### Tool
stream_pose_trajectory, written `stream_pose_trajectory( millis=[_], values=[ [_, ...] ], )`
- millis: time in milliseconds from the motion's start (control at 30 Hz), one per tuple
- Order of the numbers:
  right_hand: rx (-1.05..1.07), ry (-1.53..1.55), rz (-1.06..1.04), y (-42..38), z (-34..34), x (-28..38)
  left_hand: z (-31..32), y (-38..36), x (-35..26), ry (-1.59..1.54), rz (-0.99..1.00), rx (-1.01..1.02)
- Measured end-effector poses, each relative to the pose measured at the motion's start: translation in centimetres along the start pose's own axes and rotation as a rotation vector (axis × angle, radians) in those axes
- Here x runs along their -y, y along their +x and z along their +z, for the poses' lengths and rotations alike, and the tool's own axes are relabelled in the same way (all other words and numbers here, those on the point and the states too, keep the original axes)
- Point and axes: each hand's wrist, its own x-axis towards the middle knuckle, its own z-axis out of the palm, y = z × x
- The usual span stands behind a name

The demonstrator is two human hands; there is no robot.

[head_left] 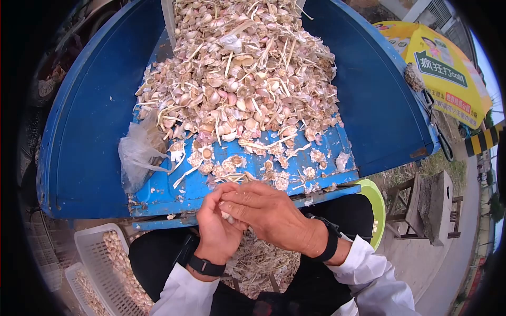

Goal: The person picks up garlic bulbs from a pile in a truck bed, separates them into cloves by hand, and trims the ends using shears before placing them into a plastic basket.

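Garlic cloves and dry stalks lie in a large heap (237,79) on a blue metal bed (332,142). Just over the bed's front edge, my left hand (217,226) is cupped with its palm up, fingers curled round some pale garlic (227,217). My right hand (271,216) lies over it, its fingers bent onto the left fingers and the garlic. The two hands touch, and most of what is between them is hidden. Root ends and skins (226,166) are scattered on the bed beyond the hands.
A clear plastic bag (139,152) rests at the heap's left. White baskets (97,247) with garlic stand at lower left, a green basin (374,203) at right. Peelings (263,258) lie between the legs. A wooden stool (421,205) and yellow umbrella (448,68) are farther right.
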Motion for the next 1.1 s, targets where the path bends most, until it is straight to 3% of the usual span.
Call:
stream_pose_trajectory(
  millis=[100, 167, 300, 400, 467, 600, 667, 700, 767, 867, 967, 1033, 1100],
  values=[
    [0.117, -0.154, 0.016, 0.3, -0.1, 0.7, 2.5, -0.1, -1.0, -0.133, -0.102, -0.164],
    [-0.047, -0.017, 0.006, 1.3, -1.4, 0.1, 1.9, 0.8, -0.7, -0.274, -0.127, -0.023],
    [-0.227, -0.210, 0.357, 4.0, -8.4, -7.4, 1.2, 1.7, -0.4, -0.257, -0.111, 0.148],
    [-0.045, -0.394, 0.300, 3.3, -8.5, -13.6, 1.9, 1.5, -0.1, -0.231, -0.098, 0.199],
    [0.087, -0.591, 0.267, 2.7, -7.4, -14.7, 1.5, 1.8, -0.1, -0.176, -0.087, 0.223],
    [0.126, -0.681, 0.284, 1.9, -7.8, -14.3, 1.8, 1.8, -0.1, 0.055, -0.035, 0.211],
    [0.013, -0.385, 0.416, 2.1, -8.6, -11.2, 2.1, 1.7, -0.1, 0.157, 0.000, 0.195],
    [0.013, -0.391, 0.417, 2.2, -8.8, -9.1, 2.3, 1.6, 0.1, 0.256, 0.034, 0.175],
    [-0.095, -0.020, 0.608, 2.2, -7.9, -5.0, 3.2, 1.3, 0.3, 0.331, 0.071, 0.187],
    [-0.170, -0.094, 0.333, 0.5, -5.1, -3.1, 3.4, 1.5, 0.9, 0.449, 0.094, 0.219],
    [-0.179, 0.072, 0.467, 0.3, -4.8, -2.4, 2.8, 1.4, 1.1, 0.479, 0.084, 0.270],
    [-0.252, 0.212, 0.471, -0.1, -4.1, -2.9, 2.4, 1.5, 1.2, 0.597, 0.221, 0.316],
    [-0.243, 0.825, 0.813, 0.0, -4.4, -2.6, 2.5, 1.5, 1.4, 0.676, 0.274, 0.339]
  ],
)
